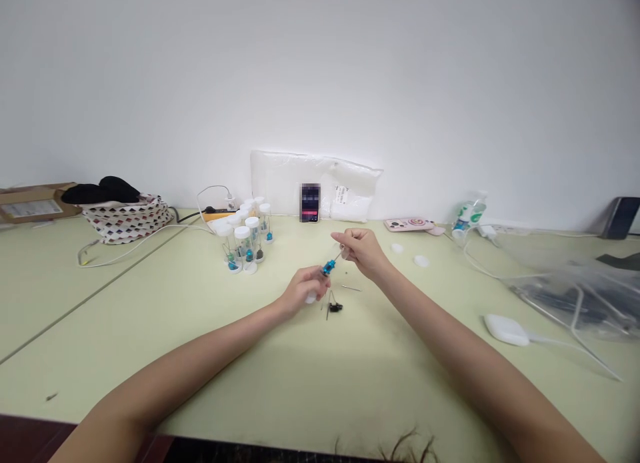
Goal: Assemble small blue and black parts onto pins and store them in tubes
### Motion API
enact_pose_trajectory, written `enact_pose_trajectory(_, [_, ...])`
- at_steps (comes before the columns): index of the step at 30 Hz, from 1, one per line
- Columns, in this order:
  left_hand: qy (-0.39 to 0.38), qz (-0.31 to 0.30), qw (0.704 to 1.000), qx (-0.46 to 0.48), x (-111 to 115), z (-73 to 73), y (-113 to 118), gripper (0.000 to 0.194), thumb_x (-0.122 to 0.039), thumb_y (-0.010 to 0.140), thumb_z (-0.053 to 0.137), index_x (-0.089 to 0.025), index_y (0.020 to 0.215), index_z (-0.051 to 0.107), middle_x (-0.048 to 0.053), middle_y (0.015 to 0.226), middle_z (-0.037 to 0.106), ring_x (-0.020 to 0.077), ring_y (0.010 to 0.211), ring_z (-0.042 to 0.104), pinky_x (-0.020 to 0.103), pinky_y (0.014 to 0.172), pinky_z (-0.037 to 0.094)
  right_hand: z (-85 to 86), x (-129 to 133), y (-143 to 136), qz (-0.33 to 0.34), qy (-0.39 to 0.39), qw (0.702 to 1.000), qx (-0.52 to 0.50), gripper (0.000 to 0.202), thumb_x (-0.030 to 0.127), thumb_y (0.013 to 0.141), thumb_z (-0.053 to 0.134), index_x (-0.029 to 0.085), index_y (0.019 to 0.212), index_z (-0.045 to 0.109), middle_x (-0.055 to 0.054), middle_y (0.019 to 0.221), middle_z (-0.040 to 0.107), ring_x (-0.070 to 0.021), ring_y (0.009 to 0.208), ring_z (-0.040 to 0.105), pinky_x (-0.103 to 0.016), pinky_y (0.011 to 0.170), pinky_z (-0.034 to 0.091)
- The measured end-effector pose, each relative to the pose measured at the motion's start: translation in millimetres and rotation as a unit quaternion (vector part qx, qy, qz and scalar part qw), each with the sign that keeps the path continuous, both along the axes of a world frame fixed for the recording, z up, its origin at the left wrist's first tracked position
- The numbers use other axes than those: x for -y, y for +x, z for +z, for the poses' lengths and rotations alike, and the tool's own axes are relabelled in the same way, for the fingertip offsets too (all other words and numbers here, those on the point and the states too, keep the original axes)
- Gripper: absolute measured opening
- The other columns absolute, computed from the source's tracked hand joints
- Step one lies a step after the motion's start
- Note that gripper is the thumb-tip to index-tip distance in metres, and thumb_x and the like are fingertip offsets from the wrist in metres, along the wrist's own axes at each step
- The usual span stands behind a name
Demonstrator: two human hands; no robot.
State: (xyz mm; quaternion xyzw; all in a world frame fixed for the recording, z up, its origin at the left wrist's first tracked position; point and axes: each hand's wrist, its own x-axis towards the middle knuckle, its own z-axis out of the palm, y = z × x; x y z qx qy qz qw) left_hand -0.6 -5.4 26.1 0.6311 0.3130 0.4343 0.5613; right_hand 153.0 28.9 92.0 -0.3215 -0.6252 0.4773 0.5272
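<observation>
My left hand [306, 288] is closed around a small clear tube, mostly hidden by the fingers; its white end [311, 297] shows below the palm. A small blue metal part [329, 268] sticks up at the tube's upper end, tilted to the right. With thumb and fingertips, my right hand [361, 248] pinches a thin metal rod [339, 255] that runs up from the blue part. Under the hands, a black part [335, 307] with thin rods lies on the table, and a loose metal rod [351, 288] lies to its right.
Several clear tubes [243, 249] with white caps and blue parts stand at the left. Two white caps [421, 261] lie to the right, near a pink phone [407, 224]. A phone [310, 204] leans at the back. A plastic bag [580, 296], cables and a white charger [506, 329] occupy the right.
</observation>
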Motion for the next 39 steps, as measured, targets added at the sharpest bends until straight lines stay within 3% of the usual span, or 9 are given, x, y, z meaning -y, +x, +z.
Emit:
enact_pose_trajectory(5, [-0.004,-0.007,0.999,0.037,-1,-1.7,0,0.014,-0.015,0.056,0.043,-0.013,0.067,0.052,-0.002,0.046,0.044,0.0098,0.044,0.041,0.022,0.044,0.028,-1.1,0,1,0.01,-0.011,1.0,-0.012,0.046,0.038,0.063,0.068,0.018,0.048,0.03,0.009,0.036,0.03,-0.0027,0.032,0.026,-0.02,0.036,0.02])
enact_pose_trajectory(12, [-0.015,0.009,1.0,0.019,3,-0.8,1,0.014,-0.016,0.056,0.043,-0.013,0.066,0.052,-0.002,0.046,0.043,0.0094,0.042,0.04,0.021,0.042,0.026,-4.7,-4,4,0.018,-0.002,1.0,-0.005,0.047,0.04,0.062,0.069,0.02,0.054,0.028,0.011,0.035,0.029,-0.0044,0.029,0.031,-0.019,0.034,0.022])
enact_pose_trajectory(20, [-0.008,0.001,1.0,0.015,-3,0.3,-3,0.015,-0.015,0.058,0.044,-0.011,0.069,0.053,-0.002,0.044,0.044,0.0094,0.042,0.04,0.022,0.043,0.026,-4.5,3,0,-0.012,0.06,0.997,0.039,0.039,0.049,0.067,0.061,0.018,0.058,0.038,0.008,0.039,0.038,-0.005,0.034,0.036,-0.018,0.036,0.026])
enact_pose_trajectory(23, [0.012,0.024,0.999,0.02,-8,2.9,-8,0.016,-0.014,0.06,0.043,-0.011,0.072,0.054,-0.002,0.047,0.045,0.0095,0.045,0.041,0.022,0.046,0.028,-2.2,2,-1,0.005,0.054,0.997,0.048,0.036,0.054,0.074,0.048,0.019,0.076,0.048,0.005,0.05,0.048,-0.0064,0.038,0.042,-0.018,0.037,0.03])
enact_pose_trajectory(26, [0.044,0.092,0.995,0.017,-16,1.6,-16,0.017,-0.017,0.064,0.045,-0.013,0.079,0.052,-0.002,0.052,0.047,0.0099,0.05,0.043,0.021,0.049,0.029,-5.3,-4,6,-0.028,0.045,0.995,0.081,0.038,0.055,0.078,0.041,0.023,0.099,0.045,0.001,0.07,0.056,-0.0076,0.046,0.048,-0.019,0.041,0.037])
enact_pose_trajectory(29, [0.066,0.178,0.981,0.023,-27,-6.0,-24,0.021,-0.022,0.069,0.047,-0.016,0.089,0.049,-0.001,0.063,0.05,0.0108,0.059,0.047,0.021,0.054,0.033,-18.3,-12,24,-0.024,0.059,0.964,0.257,0.033,0.047,0.071,0.056,0.021,0.09,0.053,-0.001,0.074,0.057,-0.01,0.054,0.051,-0.022,0.047,0.039])
enact_pose_trajectory(32, [0.068,0.243,0.968,0.01,-37,-16.1,-28,0.026,-0.025,0.07,0.051,-0.016,0.093,0.047,0.0,0.069,0.05,0.0113,0.064,0.049,0.021,0.057,0.035,-38.4,-14,45,0.049,0.059,0.892,0.445,0.017,0.032,0.063,0.065,0.019,0.071,0.058,-0.003,0.074,0.057,-0.0148,0.062,0.052,-0.025,0.053,0.04])
enact_pose_trajectory(35, [0.074,0.257,0.963,-0.002,-42,-23.8,-30,0.026,-0.027,0.071,0.051,-0.017,0.094,0.045,0.001,0.075,0.051,0.0122,0.069,0.05,0.022,0.059,0.036,-58.2,-11,59,0.017,0.079,0.85,0.521,0.008,0.024,0.065,0.062,0.018,0.065,0.056,-0.006,0.079,0.055,-0.0178,0.067,0.052,-0.028,0.056,0.04])
enact_pose_trajectory(39, [0.098,0.244,0.964,-0.034,-40,-28.6,-29,0.025,-0.029,0.074,0.051,-0.019,0.096,0.044,0.002,0.082,0.052,0.0128,0.076,0.051,0.024,0.067,0.038,-76.2,1,60,-0.008,0.105,0.843,0.528,0.01,0.021,0.074,0.049,0.019,0.064,0.048,-0.007,0.083,0.051,-0.0188,0.07,0.05,-0.032,0.063,0.04])
